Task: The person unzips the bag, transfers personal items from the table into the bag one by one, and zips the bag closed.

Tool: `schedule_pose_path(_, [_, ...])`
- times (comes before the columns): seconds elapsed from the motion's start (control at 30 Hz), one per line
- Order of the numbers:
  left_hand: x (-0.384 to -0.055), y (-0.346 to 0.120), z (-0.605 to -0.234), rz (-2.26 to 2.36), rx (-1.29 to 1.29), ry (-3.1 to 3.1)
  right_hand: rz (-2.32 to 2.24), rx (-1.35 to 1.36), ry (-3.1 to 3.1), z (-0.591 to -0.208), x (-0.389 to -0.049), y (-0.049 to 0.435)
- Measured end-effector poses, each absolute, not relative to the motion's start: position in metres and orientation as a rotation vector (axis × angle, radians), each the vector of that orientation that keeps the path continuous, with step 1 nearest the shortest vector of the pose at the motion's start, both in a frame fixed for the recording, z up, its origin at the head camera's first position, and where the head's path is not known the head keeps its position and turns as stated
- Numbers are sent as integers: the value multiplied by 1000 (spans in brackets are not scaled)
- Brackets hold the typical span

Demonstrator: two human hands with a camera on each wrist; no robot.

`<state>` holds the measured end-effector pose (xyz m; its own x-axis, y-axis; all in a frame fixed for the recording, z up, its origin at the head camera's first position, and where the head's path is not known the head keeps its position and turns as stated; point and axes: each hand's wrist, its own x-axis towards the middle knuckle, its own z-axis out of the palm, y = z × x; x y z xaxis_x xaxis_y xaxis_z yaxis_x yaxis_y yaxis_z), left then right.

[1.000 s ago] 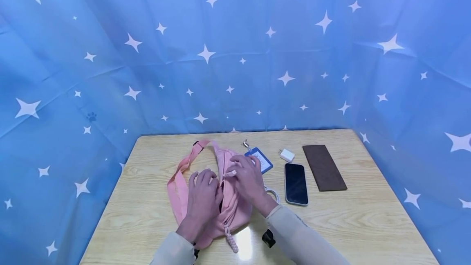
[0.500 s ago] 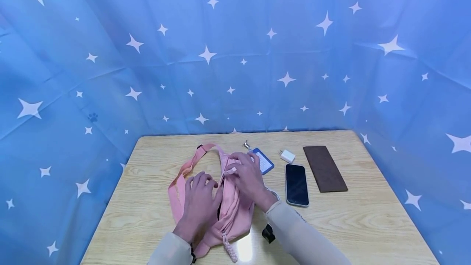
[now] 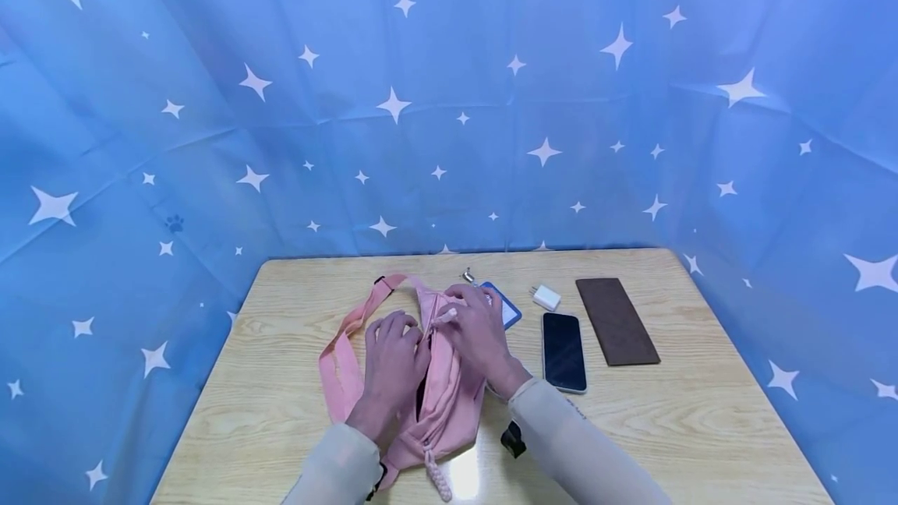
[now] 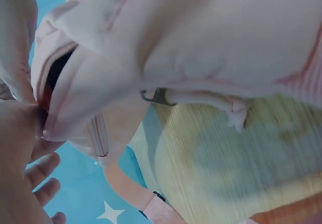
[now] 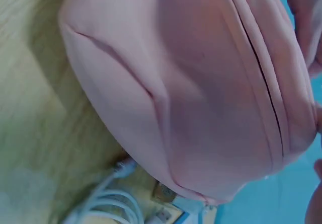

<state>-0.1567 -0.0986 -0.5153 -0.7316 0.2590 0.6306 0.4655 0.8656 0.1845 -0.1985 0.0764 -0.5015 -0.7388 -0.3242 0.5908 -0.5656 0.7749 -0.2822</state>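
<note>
A pink waist bag (image 3: 459,419) lies on the table, its zipped opening partly parted and dark inside. My left hand (image 3: 394,365) grips the left edge of that opening; in the left wrist view its thumb is at the lip and the other fingers (image 4: 43,171) are curled below. On the opposite side, my right hand (image 3: 480,330) pinches the bag's upper end beside the zip, a pale tab (image 3: 444,317) showing at its fingers. The bag's strap (image 3: 344,349) loops out to the left. A braided cord (image 3: 437,475) hangs from its near end.
Right of the bag are a blue card holder (image 3: 510,313) with a metal clip, a white charger plug (image 3: 546,298), a black-screened phone (image 3: 563,351) and a brown flat wallet (image 3: 617,322). A coiled white cable (image 5: 113,201) lies beside the bag, mostly behind my right arm.
Both hands have shifted slightly toward the bag's far end, and the right covers more of the card holder. The bag has turned a little, and the cable is more hidden behind my right arm.
</note>
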Motion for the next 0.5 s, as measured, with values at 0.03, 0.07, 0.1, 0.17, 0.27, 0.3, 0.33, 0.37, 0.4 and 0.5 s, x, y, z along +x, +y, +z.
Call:
schedule_pose_path(0.03, [-156, -99, -514, -442, -532, -2408, 609, 645, -2455, -500, -200, 77])
schedule_pose_path(0.07, [-156, -99, -513, -441, -541, -2397, 598, 625, -2467, -498, -202, 78])
schedule_pose_path(0.1, [-155, -99, -513, -438, -550, -2388, 591, 606, -2481, -496, -204, 79])
schedule_pose_path(0.17, [-153, -99, -511, -433, -565, -2375, 578, 570, -2503, -493, -209, 82])
schedule_pose_path(0.27, [-150, -100, -510, -413, -583, -2345, 580, 523, -2531, -489, -216, 85])
schedule_pose_path(0.3, [-149, -101, -510, -410, -592, -2330, 579, 501, -2534, -489, -219, 87])
schedule_pose_path(0.33, [-148, -101, -510, -409, -600, -2316, 583, 480, -2535, -488, -221, 88])
schedule_pose_path(0.37, [-146, -101, -510, -405, -606, -2303, 590, 462, -2535, -488, -223, 90])
schedule_pose_path(0.4, [-145, -101, -510, -401, -613, -2290, 596, 446, -2535, -487, -225, 91])
schedule_pose_path(0.5, [-143, -101, -511, -402, -626, -2252, 619, 424, -2545, -487, -229, 93])
